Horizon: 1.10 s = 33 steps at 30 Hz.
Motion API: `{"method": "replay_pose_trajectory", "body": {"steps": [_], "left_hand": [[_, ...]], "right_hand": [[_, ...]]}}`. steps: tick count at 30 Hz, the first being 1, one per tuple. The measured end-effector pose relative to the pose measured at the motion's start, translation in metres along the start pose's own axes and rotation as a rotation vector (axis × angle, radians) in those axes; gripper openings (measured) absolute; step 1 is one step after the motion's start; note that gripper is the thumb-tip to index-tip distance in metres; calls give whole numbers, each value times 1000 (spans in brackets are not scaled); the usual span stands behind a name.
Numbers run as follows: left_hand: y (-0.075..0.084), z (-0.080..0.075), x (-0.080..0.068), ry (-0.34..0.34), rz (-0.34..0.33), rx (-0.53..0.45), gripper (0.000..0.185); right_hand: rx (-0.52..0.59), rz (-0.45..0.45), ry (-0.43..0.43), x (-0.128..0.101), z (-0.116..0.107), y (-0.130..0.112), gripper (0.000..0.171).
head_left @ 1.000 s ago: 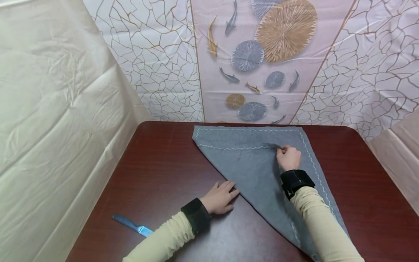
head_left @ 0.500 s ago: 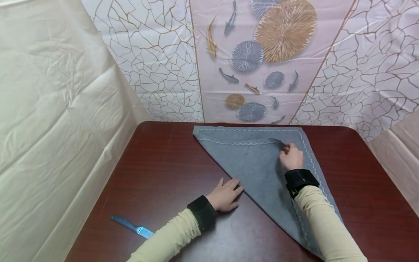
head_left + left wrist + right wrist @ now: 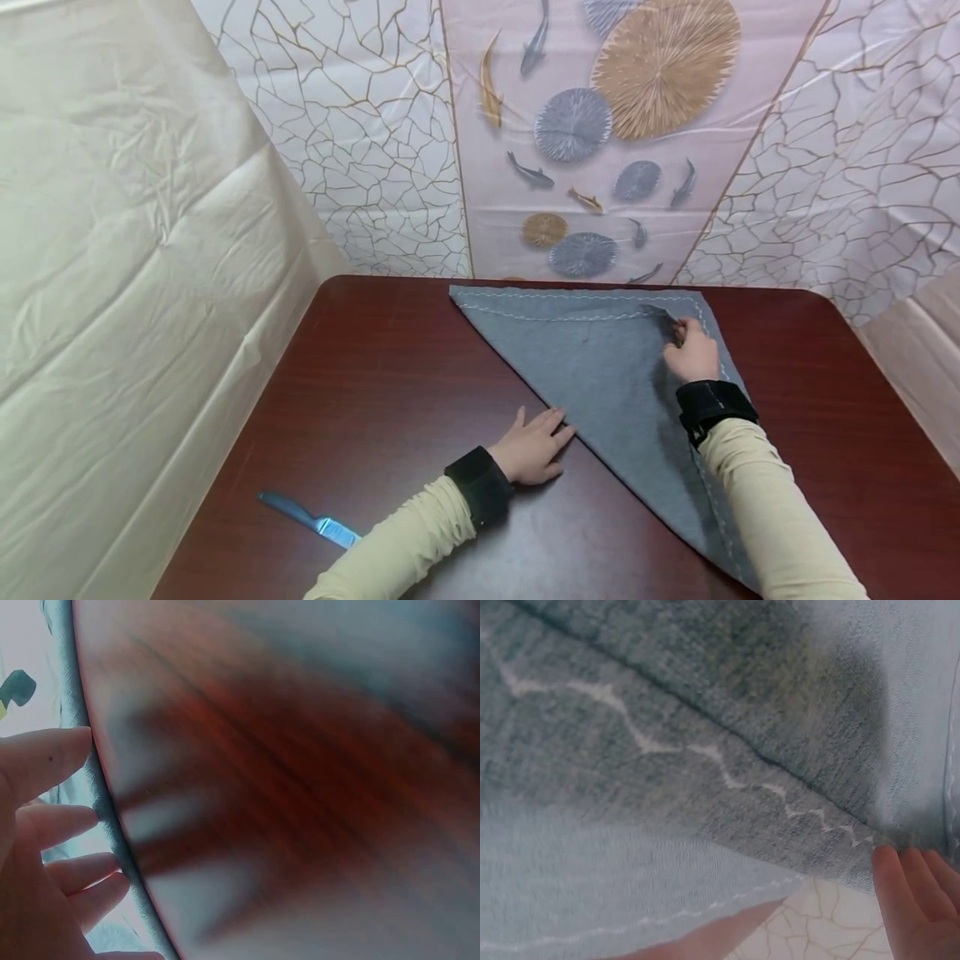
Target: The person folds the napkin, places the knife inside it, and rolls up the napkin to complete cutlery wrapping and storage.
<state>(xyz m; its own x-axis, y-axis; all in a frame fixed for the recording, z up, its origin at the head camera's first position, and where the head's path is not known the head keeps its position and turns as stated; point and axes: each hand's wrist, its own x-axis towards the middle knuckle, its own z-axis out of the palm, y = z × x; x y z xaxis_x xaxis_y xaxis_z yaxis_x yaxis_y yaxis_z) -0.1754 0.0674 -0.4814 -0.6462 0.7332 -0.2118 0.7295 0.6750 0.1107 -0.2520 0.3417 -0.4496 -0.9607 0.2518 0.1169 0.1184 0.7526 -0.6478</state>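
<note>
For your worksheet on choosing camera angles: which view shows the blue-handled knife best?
The head view: the blue-handled knife lies whole on the dark red table, near the left forearm. The left wrist view shows only blurred tabletop, fingers and cloth edge; the right wrist view shows only grey cloth. Neither shows the knife.

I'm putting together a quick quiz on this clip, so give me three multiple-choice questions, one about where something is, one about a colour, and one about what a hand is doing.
1. Where does the knife lie on the table?
A. On the cloth
B. At the near left, apart from the cloth
C. Under the right hand

2. What colour is the cloth?
A. Grey with white stitching
B. Red
C. Yellow

3. What is the right hand doing?
A. Resting flat on bare table
B. Holding the knife
C. Pinching the cloth's folded-over corner

Answers: 1 B, the blue knife sits alone on bare wood near the left sleeve. 2 A, the head and right wrist views show grey fabric with a white zigzag seam. 3 C, its fingertips grip the cloth's edge, while the left hand lies flat at the fold.
</note>
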Motion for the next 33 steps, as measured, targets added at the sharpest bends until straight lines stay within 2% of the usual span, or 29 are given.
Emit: {"method": "replay_pose_trajectory", "body": {"steps": [8, 16, 27, 33], "left_hand": [[4, 1, 4, 0, -11, -4, 58], [12, 0, 15, -14, -13, 4, 60], [25, -2, 28, -33, -13, 24, 61], [29, 0, 30, -37, -19, 54, 61]], "right_hand": [[-26, -72, 46, 7, -10, 4, 49], [-48, -67, 71, 20, -21, 8, 48], [-78, -35, 41, 38, -33, 17, 53], [-59, -41, -7, 41, -36, 21, 56]]}}
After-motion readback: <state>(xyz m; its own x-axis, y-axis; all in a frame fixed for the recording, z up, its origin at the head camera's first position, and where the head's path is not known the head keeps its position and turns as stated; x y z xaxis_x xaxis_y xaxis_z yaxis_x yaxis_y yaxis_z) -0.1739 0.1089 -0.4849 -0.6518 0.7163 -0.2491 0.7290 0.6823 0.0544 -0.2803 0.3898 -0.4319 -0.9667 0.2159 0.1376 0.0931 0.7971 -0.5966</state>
